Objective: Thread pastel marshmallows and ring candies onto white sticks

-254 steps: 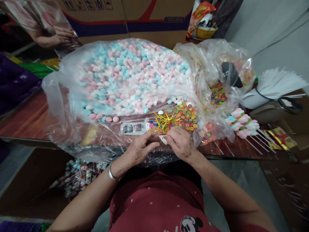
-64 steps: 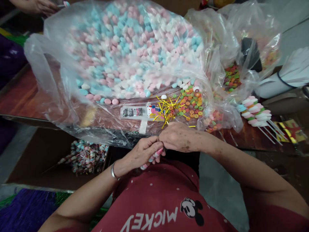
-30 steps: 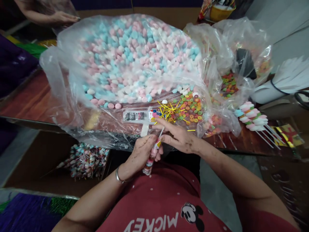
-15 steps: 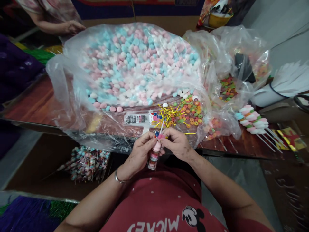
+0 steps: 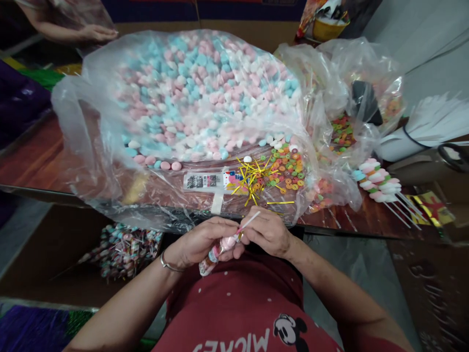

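My left hand is closed around a wrapped candy skewer, tilted with its bagged end toward my lap. Pink marshmallow shows through the clear wrapper, and a white stick juts out at the top. My right hand pinches at the neck of the wrapper, where a bit of gold twist tie shows; its fingers partly hide it. Beyond my hands, loose gold twist ties lie in a pile on the plastic beside gummy rings.
A large clear bag of marshmallows covers much of the table. Unwrapped candy skewers lie at the right edge. Below left, a cardboard box contains many finished-looking skewers. Another person's hand is at the bag's far left.
The skewer has swung from nearly upright to a slant, its bagged end now lower left. Both hands have come slightly closer to my body, and the stick now points up and right.
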`<move>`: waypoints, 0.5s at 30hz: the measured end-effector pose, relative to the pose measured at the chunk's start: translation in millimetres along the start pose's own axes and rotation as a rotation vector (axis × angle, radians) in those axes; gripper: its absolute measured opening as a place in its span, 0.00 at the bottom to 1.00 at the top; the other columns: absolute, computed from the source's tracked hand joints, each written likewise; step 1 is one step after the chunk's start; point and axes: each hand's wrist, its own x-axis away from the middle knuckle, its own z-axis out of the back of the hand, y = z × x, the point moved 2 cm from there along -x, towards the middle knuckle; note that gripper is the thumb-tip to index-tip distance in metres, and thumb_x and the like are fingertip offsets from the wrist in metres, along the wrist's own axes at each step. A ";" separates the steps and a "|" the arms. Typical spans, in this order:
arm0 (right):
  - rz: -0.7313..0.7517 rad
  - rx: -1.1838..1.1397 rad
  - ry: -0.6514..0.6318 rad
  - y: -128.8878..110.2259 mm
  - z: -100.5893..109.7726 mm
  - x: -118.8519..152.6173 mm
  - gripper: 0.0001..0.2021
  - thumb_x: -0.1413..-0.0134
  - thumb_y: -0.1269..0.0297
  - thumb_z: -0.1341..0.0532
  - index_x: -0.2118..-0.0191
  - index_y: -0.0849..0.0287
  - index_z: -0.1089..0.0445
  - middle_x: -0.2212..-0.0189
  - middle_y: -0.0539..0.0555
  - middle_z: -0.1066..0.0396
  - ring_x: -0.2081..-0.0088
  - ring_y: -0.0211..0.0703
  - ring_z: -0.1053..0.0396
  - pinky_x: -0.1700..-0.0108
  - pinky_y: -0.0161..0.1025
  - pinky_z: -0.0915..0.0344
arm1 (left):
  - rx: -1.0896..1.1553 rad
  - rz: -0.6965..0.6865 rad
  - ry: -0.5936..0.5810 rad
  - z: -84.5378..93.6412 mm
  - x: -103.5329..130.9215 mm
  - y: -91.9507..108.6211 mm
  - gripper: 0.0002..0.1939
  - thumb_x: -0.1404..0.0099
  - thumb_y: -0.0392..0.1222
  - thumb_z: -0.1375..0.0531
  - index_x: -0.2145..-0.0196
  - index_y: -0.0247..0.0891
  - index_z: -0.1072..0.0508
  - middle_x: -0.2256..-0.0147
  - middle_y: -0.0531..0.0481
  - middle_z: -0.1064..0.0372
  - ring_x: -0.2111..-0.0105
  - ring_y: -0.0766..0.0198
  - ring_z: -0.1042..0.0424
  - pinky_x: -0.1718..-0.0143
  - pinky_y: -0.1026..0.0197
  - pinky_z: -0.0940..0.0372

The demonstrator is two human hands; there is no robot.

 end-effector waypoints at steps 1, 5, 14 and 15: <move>-0.014 0.011 0.024 -2.6 -0.8 0.0 0.13 0.34 0.65 0.51 0.63 0.59 0.31 0.71 0.54 0.27 0.67 0.40 0.33 0.61 0.39 0.34 | -0.011 0.003 -0.006 -0.6 1.4 0.4 0.17 0.44 0.49 0.36 0.69 0.28 0.24 0.78 0.44 0.29 0.84 0.72 0.38 0.85 0.69 0.49; -0.145 0.039 0.145 -7.6 -0.2 -0.6 0.09 0.36 0.68 0.48 0.65 0.58 0.32 0.72 0.52 0.28 0.68 0.38 0.32 0.64 0.35 0.34 | -0.105 -0.079 0.064 -4.1 2.5 5.3 0.19 0.44 0.52 0.35 0.74 0.31 0.28 0.79 0.50 0.33 0.83 0.73 0.40 0.84 0.70 0.52; 0.169 0.654 -0.094 -33.6 10.5 9.2 0.14 0.36 0.72 0.50 0.51 0.62 0.31 0.58 0.58 0.27 0.53 0.48 0.36 0.40 0.54 0.46 | -0.256 -0.100 0.065 0.6 -3.7 -7.1 0.23 0.41 0.58 0.38 0.77 0.33 0.33 0.81 0.54 0.39 0.83 0.73 0.44 0.81 0.68 0.50; 0.179 0.656 -0.125 -37.2 9.5 11.7 0.14 0.37 0.73 0.51 0.53 0.64 0.30 0.62 0.57 0.27 0.57 0.47 0.35 0.41 0.53 0.46 | -0.301 -0.057 0.021 0.8 -2.7 -9.5 0.22 0.40 0.57 0.39 0.76 0.33 0.33 0.80 0.54 0.39 0.82 0.73 0.44 0.81 0.67 0.50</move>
